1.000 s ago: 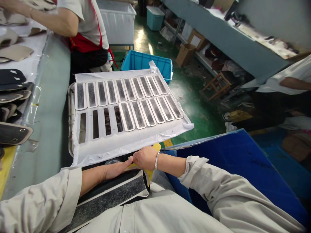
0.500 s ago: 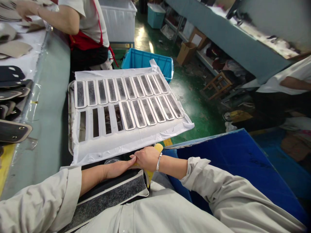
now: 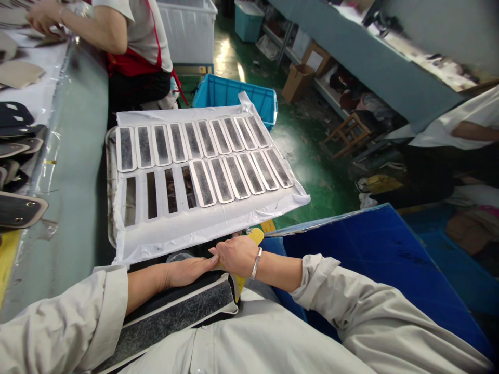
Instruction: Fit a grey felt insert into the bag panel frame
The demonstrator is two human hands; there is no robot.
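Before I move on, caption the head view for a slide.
Hands together over a yellow piece, with dark strips in two rows on a white sheet beyond.

On board (image 3: 167,228): ten framed strips (image 3: 178,143), 12 o'clock; six, 4 o'clock; four cut-outs (image 3: 151,195), 8 o'clock. Beyond edge: two hands (image 3: 238,255), 6 o'clock.

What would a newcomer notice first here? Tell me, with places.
First, the white sheet with two rows of dark strips, mid-picture. Just below, the left hand and right hand meet at a yellow piece. A big blue panel slants at lower right.
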